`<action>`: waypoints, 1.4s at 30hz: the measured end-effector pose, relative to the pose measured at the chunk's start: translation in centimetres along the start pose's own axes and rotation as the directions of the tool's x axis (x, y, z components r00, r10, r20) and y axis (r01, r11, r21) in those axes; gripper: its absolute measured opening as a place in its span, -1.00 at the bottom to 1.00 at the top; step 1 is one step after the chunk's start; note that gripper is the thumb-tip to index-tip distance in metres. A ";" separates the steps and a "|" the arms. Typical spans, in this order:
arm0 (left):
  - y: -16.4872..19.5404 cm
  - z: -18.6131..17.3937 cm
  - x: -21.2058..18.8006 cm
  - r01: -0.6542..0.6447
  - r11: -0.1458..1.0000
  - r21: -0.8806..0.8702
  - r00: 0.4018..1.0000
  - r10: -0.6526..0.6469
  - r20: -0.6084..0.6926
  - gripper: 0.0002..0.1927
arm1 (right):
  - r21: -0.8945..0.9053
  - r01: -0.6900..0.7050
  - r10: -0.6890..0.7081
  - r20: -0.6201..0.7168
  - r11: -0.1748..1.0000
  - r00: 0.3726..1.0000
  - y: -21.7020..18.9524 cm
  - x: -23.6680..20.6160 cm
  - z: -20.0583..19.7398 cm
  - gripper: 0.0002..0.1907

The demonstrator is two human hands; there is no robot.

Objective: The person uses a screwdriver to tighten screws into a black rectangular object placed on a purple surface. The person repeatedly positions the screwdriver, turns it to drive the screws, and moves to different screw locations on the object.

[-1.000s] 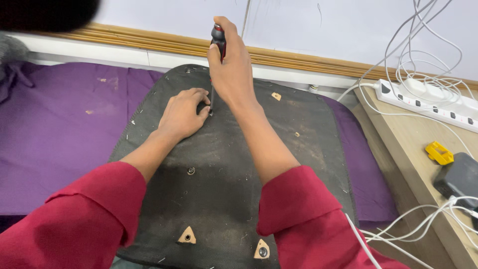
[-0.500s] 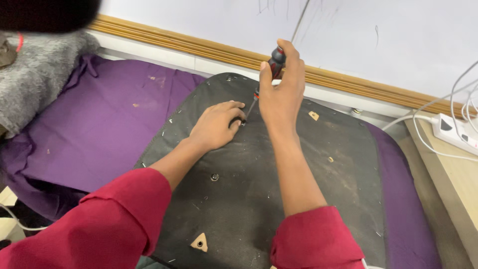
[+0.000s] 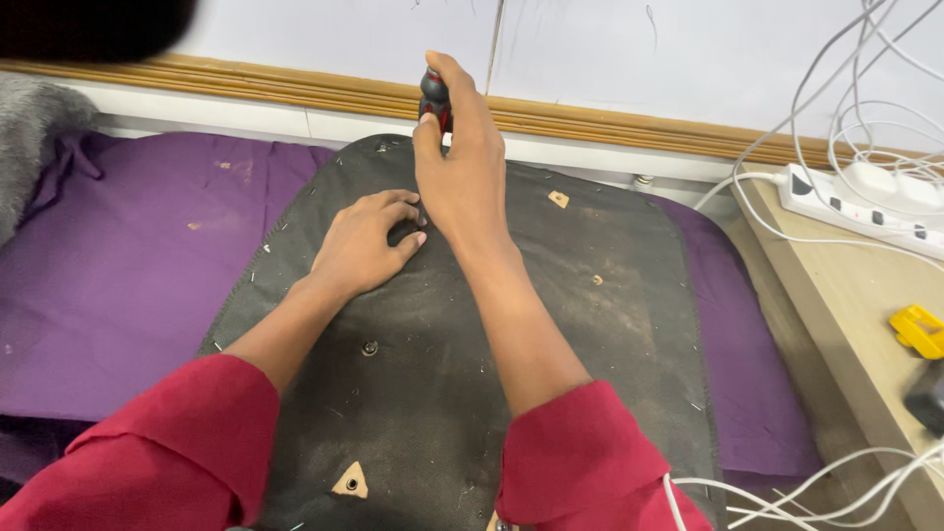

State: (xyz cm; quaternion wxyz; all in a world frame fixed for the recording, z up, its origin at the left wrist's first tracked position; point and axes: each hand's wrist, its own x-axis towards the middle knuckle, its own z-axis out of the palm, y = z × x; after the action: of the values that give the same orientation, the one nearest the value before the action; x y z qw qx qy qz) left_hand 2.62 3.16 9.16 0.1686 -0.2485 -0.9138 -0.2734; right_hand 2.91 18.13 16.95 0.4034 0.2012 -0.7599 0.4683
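1. Screwdriver (image 3: 434, 98) — black handle with red accents, upper centre of the frame, just in front of the wooden trim (image 3: 610, 118) along the wall. Only the handle top shows; the shaft is hidden behind the hand.
2. Right hand (image 3: 462, 167) is closed tight around the screwdriver handle, fingers wrapped, thumb side up.
3. Long axis of the screwdriver runs near upright, handle end toward the top of the frame, tip end down toward the black panel (image 3: 511, 324); the tip itself cannot be seen.
4. Left hand (image 3: 364, 246) lies flat on the panel just left of the right hand, fingers loosely curled, fingertips at the spot under the screwdriver. Whether it pinches anything there — cannot tell.
5. Panel: dark, dusty fabric-covered board with rounded corners, lying on a purple cloth (image 3: 118, 265). It carries a small screw (image 3: 370, 347) at centre left and a tan triangular tab (image 3: 351, 481) near the bottom edge.
6. No containers in view. At right, a light wooden table (image 3: 855, 305) holds a white power strip (image 3: 865, 197) with white cables.
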 end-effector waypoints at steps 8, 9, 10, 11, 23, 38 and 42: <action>-0.3 -0.3 -0.3 0.029 1.000 0.002 0.999 -0.029 -0.015 -0.70 | -0.032 -0.299 0.301 0.089 0.954 0.949 -2.2 0.7 -1.2 -0.46; -0.4 -0.5 0.0 0.027 0.999 0.025 1.000 -0.027 -0.016 -0.68 | -0.045 -0.415 0.417 0.130 0.909 0.900 -2.1 0.9 -1.3 -0.43; -0.5 -0.6 0.4 0.049 0.997 0.052 0.998 -0.051 0.045 -0.68 | -0.060 -0.519 0.521 0.172 0.852 0.836 -2.0 1.0 -1.3 -0.40; -0.6 -0.9 0.9 0.073 0.994 0.081 0.991 -0.081 0.103 -0.68 | -0.071 -0.366 0.372 0.113 0.928 0.922 -1.8 1.0 -1.3 -0.40; -1.6 -0.5 0.3 0.006 1.000 0.018 0.997 -0.007 0.075 -0.72 | -0.093 -0.005 0.010 0.046 0.996 0.999 0.4 0.5 -0.3 -0.46; -1.3 -1.1 0.6 -0.014 1.000 -0.012 0.996 0.015 0.082 -0.78 | -0.037 -0.035 0.037 0.050 0.999 0.998 0.2 0.5 0.4 -0.44; -1.6 -1.2 0.6 0.017 0.998 -0.057 0.997 -0.013 0.070 -0.81 | 0.116 -0.183 0.198 -0.134 0.976 0.971 2.7 2.3 -1.7 -0.41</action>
State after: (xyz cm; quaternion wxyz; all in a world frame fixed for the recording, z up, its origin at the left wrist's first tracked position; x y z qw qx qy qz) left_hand 1.43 1.52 9.70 0.1274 -0.2556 -0.9128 -0.2920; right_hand 0.44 21.08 17.72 0.3998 0.1130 -0.7192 0.5568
